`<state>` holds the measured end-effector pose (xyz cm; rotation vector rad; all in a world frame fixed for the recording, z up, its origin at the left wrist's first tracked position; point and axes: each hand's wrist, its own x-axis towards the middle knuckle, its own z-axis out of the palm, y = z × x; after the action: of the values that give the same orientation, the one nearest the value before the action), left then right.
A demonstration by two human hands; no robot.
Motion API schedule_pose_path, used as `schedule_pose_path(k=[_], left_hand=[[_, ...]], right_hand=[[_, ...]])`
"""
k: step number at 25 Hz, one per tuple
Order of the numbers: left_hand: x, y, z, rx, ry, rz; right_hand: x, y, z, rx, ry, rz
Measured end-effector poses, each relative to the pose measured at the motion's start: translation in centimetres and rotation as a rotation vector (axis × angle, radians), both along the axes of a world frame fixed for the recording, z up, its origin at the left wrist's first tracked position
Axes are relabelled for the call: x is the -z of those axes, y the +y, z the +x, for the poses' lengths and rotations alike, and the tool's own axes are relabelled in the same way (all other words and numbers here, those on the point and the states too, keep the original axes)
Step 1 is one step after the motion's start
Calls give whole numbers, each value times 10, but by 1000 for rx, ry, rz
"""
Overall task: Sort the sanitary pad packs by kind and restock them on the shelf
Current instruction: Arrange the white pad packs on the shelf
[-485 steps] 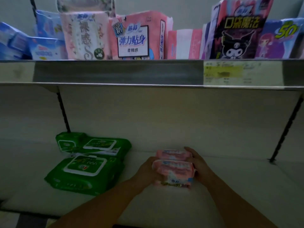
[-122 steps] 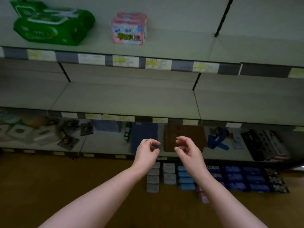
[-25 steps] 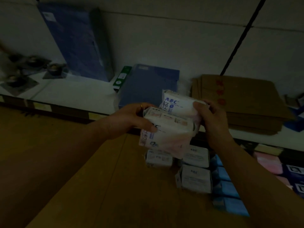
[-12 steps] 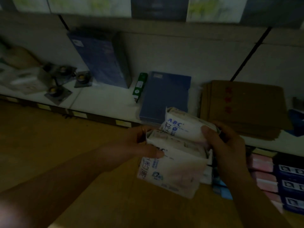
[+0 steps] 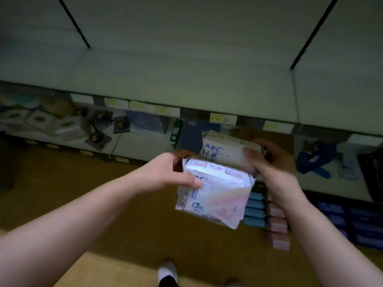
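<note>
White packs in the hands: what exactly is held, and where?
Two packs. The left hand grips the near pack at its left end; the right hand, the far pack at its right end.

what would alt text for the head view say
The left hand grips a white ABC pad pack, the right hand a second ABC pack behind it, before a grey shelf. Blue packs and pink packs line the floor.
</note>
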<state>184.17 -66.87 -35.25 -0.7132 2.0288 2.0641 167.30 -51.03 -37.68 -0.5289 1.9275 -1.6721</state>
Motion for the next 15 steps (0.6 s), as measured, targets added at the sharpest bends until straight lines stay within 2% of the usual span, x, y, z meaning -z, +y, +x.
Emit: schedule_pose_path(k=[8, 15], left_hand=[[-162, -28, 22, -38, 186, -87], [-261, -42, 43, 55, 313, -185]], right_hand=[[-175, -31, 25, -23, 149, -191], [-276, -36, 52, 18, 273, -327]])
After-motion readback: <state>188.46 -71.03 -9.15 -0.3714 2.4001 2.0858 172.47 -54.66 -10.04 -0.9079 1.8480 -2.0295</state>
